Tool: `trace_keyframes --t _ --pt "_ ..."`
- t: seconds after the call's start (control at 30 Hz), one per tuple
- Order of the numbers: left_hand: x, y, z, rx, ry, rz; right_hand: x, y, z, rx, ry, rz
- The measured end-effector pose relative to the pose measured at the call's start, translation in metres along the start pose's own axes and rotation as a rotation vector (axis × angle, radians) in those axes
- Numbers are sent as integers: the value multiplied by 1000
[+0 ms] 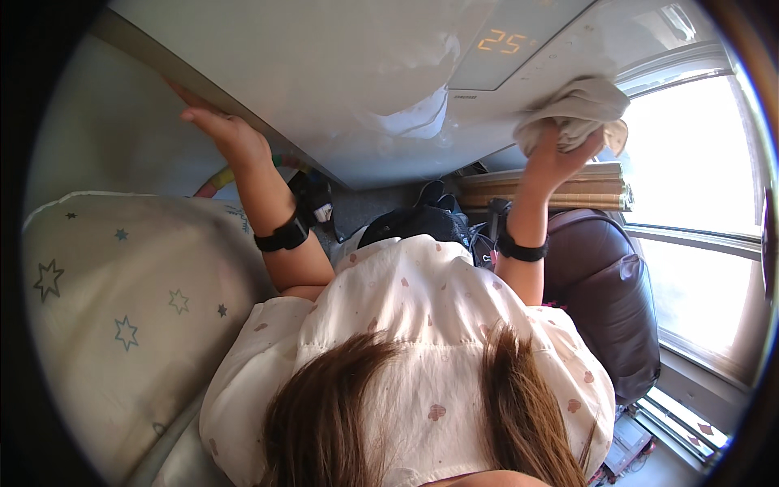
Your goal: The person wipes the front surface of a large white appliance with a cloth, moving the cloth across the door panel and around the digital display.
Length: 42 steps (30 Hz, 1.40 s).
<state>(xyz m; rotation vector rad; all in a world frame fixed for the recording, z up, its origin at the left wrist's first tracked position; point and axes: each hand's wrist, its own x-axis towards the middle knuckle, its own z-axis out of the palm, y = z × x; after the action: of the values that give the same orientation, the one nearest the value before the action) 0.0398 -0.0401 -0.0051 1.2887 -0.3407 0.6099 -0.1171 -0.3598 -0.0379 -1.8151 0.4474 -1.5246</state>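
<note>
A glossy white floor-standing air conditioner [316, 79] fills the top of the view, its display panel [505, 55] lit with the number 25. My right hand [560, 158] grips a bunched beige cloth [581, 106] against the front panel, below the touch marks and close to the window side. At the left edge of the unit is my left hand [228, 134], laid along its side with the thumb apart and no object visible in it. Some of its fingers are partly hidden. Both forearms wear black straps.
To the left stands something under a pale star-patterned cover [146, 268]. A brown leather seat [599, 292] is at my right, beside a bright window [688, 158]. Rolled bamboo matting [548, 185] lies below the right hand. A black bag [414, 225] and cables sit on the floor.
</note>
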Motion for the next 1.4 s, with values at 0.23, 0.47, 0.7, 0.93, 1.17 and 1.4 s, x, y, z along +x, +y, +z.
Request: trace_keyframes --t 0.23,0.47,0.7,0.93,1.17,1.4 --pt "2 3 5 -31 4 30 -46 -25 23 -95 -423 -562" --pt "1 -7 -10 18 -27 -20 5 4 4 75 -11 -25" --pt "1 -5 1 -16 -30 57 -35 -22 20 -200 -219 -459" --pt "0 -4 -4 32 -45 27 -3 3 6 -73 -101 -325" --pt "-3 -6 -1 20 -5 29 -10 0 2 -140 -127 -269" --pt "-3 -6 -1 -6 -27 23 -9 0 9 -217 -162 -490"
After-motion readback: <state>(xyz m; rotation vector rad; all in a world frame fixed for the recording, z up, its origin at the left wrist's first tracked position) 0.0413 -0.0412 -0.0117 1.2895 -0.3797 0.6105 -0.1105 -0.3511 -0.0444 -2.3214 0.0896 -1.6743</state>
